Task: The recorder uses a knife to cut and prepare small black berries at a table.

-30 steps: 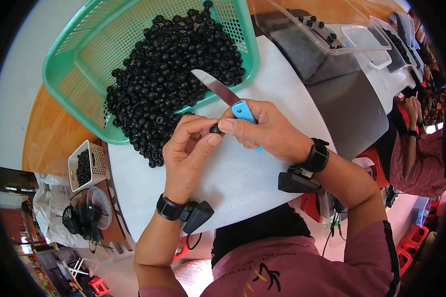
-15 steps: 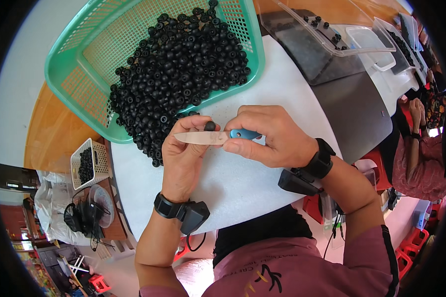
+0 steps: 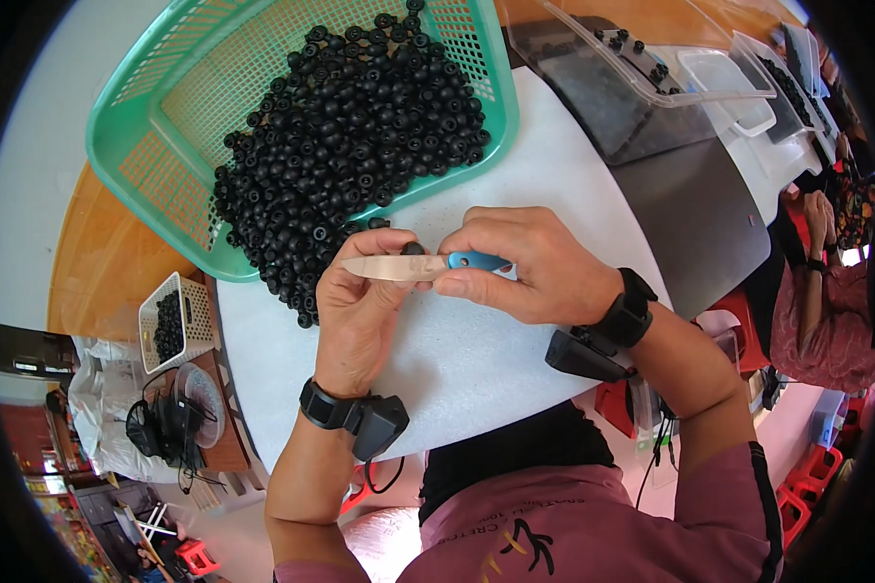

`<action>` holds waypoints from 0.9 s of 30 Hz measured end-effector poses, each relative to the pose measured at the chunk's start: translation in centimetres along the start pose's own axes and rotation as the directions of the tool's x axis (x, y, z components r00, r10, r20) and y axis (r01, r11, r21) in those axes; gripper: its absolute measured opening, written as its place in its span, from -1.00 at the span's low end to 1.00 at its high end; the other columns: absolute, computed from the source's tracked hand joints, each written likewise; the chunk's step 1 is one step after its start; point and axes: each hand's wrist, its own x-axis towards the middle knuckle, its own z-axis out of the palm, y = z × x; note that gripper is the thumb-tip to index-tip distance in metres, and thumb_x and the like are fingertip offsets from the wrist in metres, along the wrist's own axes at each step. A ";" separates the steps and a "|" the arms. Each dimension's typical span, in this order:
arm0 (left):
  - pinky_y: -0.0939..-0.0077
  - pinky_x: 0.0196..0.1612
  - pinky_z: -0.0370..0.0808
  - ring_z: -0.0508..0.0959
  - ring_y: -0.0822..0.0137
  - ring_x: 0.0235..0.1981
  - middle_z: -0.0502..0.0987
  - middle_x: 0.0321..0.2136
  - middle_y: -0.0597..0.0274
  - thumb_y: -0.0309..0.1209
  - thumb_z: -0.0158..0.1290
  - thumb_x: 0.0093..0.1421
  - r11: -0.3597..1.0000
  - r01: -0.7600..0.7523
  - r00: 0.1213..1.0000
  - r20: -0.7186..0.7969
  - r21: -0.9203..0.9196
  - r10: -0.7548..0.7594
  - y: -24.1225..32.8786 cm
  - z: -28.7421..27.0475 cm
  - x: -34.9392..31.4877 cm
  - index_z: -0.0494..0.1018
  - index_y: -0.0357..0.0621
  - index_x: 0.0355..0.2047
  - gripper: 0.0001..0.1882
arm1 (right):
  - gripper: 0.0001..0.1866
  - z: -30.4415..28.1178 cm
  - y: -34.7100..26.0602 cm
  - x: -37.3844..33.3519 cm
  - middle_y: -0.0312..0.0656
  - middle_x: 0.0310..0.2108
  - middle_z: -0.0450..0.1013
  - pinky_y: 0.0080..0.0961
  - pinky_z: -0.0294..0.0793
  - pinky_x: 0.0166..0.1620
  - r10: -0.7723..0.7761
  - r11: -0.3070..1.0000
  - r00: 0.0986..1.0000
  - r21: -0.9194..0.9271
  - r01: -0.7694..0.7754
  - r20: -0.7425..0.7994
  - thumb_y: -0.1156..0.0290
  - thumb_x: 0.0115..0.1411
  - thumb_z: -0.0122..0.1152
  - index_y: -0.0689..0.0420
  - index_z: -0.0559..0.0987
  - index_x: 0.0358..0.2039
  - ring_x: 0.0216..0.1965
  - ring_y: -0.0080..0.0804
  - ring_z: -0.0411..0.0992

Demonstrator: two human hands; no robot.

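Note:
My right hand (image 3: pixel 530 267) is closed around the blue handle of a small knife (image 3: pixel 391 268), whose pale blade points left across the fingers of my left hand (image 3: pixel 355 306). Between the left thumb and fingertips I pinch a small round black part (image 3: pixel 413 248), partly hidden behind the blade. Whether the edge touches the part cannot be made out. Just beyond both hands, a heap of similar black parts (image 3: pixel 350 126), some with ringed hollows, fills the tipped green basket (image 3: pixel 507 121) and spills onto the white tabletop (image 3: pixel 486 364).
At left stands a small white basket (image 3: pixel 200 316) of black parts. Clear plastic bins (image 3: pixel 632 126) with a few black parts are at the far right, beside a dark grey panel (image 3: pixel 700 219). Another person (image 3: pixel 826 325) sits at the right edge.
The knife blade has shifted slightly and now covers more of the black part. Both hands stay in almost the same place.

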 end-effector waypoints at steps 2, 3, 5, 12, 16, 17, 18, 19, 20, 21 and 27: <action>0.50 -0.16 0.47 0.53 0.40 -0.27 0.54 -0.25 0.19 -0.46 0.17 0.19 1.000 -0.002 1.000 0.002 0.016 0.002 0.1 -0.1 -0.1 0.41 -0.29 -0.06 -0.67 | -0.74 0.0 0.1 0.0 -0.15 -0.50 0.44 -0.45 0.34 -0.46 -0.001 1.000 1.000 -0.001 0.001 0.000 0.28 0.16 0.31 0.23 0.58 -0.30 -0.52 -0.30 0.38; 0.50 -0.16 0.47 0.53 0.40 -0.28 0.54 -0.25 0.19 -0.46 0.17 0.19 1.000 -0.005 1.000 0.004 0.024 0.005 0.1 -0.1 -0.1 0.41 -0.29 -0.06 -0.67 | -0.74 0.0 0.1 0.0 -0.15 -0.50 0.43 -0.44 0.34 -0.46 0.005 1.000 1.000 -0.002 -0.005 0.003 0.28 0.16 0.31 0.23 0.58 -0.30 -0.52 -0.30 0.38; 0.50 -0.16 0.47 0.53 0.40 -0.28 0.54 -0.26 0.19 -0.46 0.17 0.19 1.000 -0.003 1.000 0.003 0.030 0.003 0.2 -0.1 -0.2 0.42 -0.30 -0.06 -0.68 | -0.73 0.0 0.0 -0.1 -0.14 -0.51 0.43 -0.44 0.34 -0.46 0.017 1.000 1.000 -0.004 -0.017 0.011 0.27 0.15 0.31 0.23 0.58 -0.30 -0.51 -0.30 0.39; 0.50 -0.16 0.42 0.47 0.39 -0.32 0.50 -0.26 0.20 -0.43 0.14 0.21 1.000 0.011 0.990 0.139 -0.015 -0.008 0.5 -0.1 -0.1 0.42 -0.26 -0.10 -0.72 | -0.72 -1.1 1.7 0.1 -0.29 -0.50 0.41 -0.56 0.29 -0.45 0.415 0.899 0.890 -0.068 -0.434 -0.191 0.22 0.21 0.28 0.21 0.58 -0.30 -0.48 -0.58 0.30; 0.45 -0.12 0.44 0.52 0.36 -0.28 0.52 -0.26 0.22 -0.49 0.12 0.22 0.998 0.042 0.997 0.073 -0.051 -0.038 0.2 0.1 -0.1 0.43 -0.24 -0.11 -0.77 | -0.69 -0.4 1.0 0.2 -0.37 -0.53 0.39 -0.61 0.26 -0.45 0.405 0.887 0.911 0.277 -0.370 -0.078 0.17 0.20 0.30 0.20 0.57 -0.32 -0.50 -0.67 0.25; 0.45 -0.11 0.45 0.52 0.37 -0.28 0.53 -0.26 0.22 -0.50 0.12 0.22 0.998 0.045 0.997 0.070 -0.048 -0.042 0.1 0.2 0.0 0.43 -0.23 -0.11 -0.76 | -0.67 -0.1 0.7 0.2 -0.36 -0.55 0.37 -0.61 0.25 -0.46 0.370 0.873 0.928 0.356 -0.333 -0.037 0.14 0.18 0.31 0.20 0.57 -0.32 -0.52 -0.67 0.24; 0.45 -0.11 0.46 0.53 0.37 -0.27 0.53 -0.26 0.22 -0.50 0.12 0.21 0.998 0.050 0.997 0.066 -0.044 -0.047 0.1 0.3 0.0 0.43 -0.23 -0.11 -0.76 | -0.67 0.1 0.6 0.3 -0.39 -0.55 0.35 -0.62 0.24 -0.46 0.373 0.861 0.928 0.382 -0.337 -0.020 0.15 0.18 0.32 0.19 0.57 -0.32 -0.51 -0.69 0.23; 0.45 -0.10 0.47 0.53 0.38 -0.27 0.53 -0.26 0.22 -0.50 0.13 0.21 0.998 0.056 0.997 0.063 -0.040 -0.053 0.0 0.3 0.0 0.43 -0.23 -0.10 -0.76 | -0.68 0.2 0.4 0.4 -0.42 -0.55 0.33 -0.64 0.23 -0.45 0.375 0.847 0.927 0.407 -0.341 -0.004 0.16 0.18 0.32 0.19 0.57 -0.32 -0.50 -0.71 0.21; 0.46 -0.10 0.47 0.54 0.38 -0.27 0.54 -0.26 0.21 -0.51 0.13 0.21 0.998 0.060 0.996 0.060 -0.032 -0.058 0.0 0.4 0.0 0.43 -0.23 -0.10 -0.75 | -0.68 0.2 0.2 0.4 -0.45 -0.54 0.32 -0.65 0.22 -0.44 0.377 0.833 0.926 0.431 -0.345 0.013 0.16 0.17 0.33 0.19 0.56 -0.32 -0.50 -0.73 0.20; 0.46 -0.10 0.48 0.55 0.38 -0.27 0.54 -0.25 0.21 -0.51 0.13 0.21 0.998 0.066 0.996 0.059 -0.025 -0.064 -0.1 0.5 0.0 0.43 -0.23 -0.10 -0.75 | -0.71 0.2 0.2 0.4 -0.44 -0.49 0.35 -0.67 0.25 -0.38 0.381 0.829 0.924 0.427 -0.362 0.044 0.20 0.18 0.32 0.18 0.55 -0.31 -0.44 -0.73 0.23; 0.48 -0.09 0.49 0.56 0.39 -0.27 0.55 -0.25 0.20 -0.51 0.14 0.21 0.998 0.064 0.996 0.060 -0.007 -0.064 -0.3 0.5 -0.1 0.44 -0.24 -0.10 -0.74 | -0.77 -0.1 0.1 0.5 -0.40 -0.36 0.43 -0.69 0.33 -0.25 0.379 0.793 0.916 0.463 -0.395 0.133 0.28 0.22 0.28 0.18 0.54 -0.27 -0.33 -0.72 0.31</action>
